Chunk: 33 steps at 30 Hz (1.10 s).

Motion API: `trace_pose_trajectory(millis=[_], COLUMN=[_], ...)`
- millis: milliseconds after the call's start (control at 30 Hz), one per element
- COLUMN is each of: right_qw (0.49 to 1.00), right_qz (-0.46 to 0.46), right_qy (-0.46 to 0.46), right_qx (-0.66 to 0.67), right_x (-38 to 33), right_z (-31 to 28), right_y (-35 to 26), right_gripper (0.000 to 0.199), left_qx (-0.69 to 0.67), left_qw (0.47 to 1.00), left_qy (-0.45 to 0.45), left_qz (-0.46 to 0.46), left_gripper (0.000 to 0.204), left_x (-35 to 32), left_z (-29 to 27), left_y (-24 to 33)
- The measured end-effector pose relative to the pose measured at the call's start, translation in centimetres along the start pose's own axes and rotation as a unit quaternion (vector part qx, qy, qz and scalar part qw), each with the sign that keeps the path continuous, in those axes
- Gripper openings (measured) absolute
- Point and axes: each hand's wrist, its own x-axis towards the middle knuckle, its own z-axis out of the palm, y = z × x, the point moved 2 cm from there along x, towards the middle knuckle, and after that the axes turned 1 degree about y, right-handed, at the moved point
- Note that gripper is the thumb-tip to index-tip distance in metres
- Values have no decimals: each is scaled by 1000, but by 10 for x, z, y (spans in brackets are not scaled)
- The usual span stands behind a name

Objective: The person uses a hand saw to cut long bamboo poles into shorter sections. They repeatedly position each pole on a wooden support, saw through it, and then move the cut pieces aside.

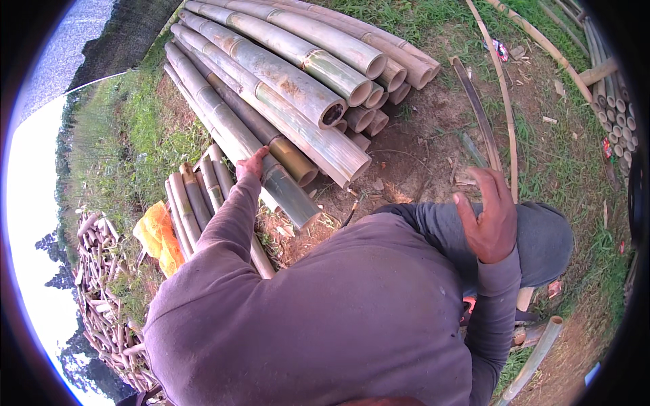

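Observation:
My left hand (252,164) is closed on the side of a thick bamboo pole (291,194) at the near left edge of a pile. The cut end of this pole points toward me, and its far part runs away to the upper left. A browner bamboo pole (292,160) lies right beside it. My right hand (489,218) is raised in front of my bent knee (542,240), with its fingers apart and nothing in them.
More bamboo poles (284,84) are stacked ahead. Shorter bamboo pieces (196,196) lie at left beside an orange mesh sack (160,237). Long bamboo strips (497,88) lie on the ground at right. Thin poles (616,115) are bundled far right, and a heap of offcuts (105,291) lies far left.

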Motion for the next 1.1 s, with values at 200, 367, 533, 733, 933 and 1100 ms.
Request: trace_pose_trajectory(millis=[200,367,533,733,933,1100], right_qw=[995,943,786,685,701,699], right_qz=[-11,-37,216,577,652,649], right_qy=[100,318,551,445,275,260], right_qx=[-18,-91,-177,11,87,148], right_x=[-16,-74,-227,-409,-430,-432], right_z=[-15,-47,-73,37,102,96], right_y=[5,-5,36,115,139,146], right_gripper=[44,41,38,31,43,58], left_qx=[15,209,9,-214,41,135], left_qw=[998,966,893,583,100,-171], left_qy=[-25,84,364,-75,-430,-323], left_qz=[51,131,264,780,896,921], left_gripper=[95,97,99,59,52,80], left_x=[86,163,78,-296,-749,-962], left_z=[9,34,20,94,238,314], left_y=[73,115,299,501,346,149])
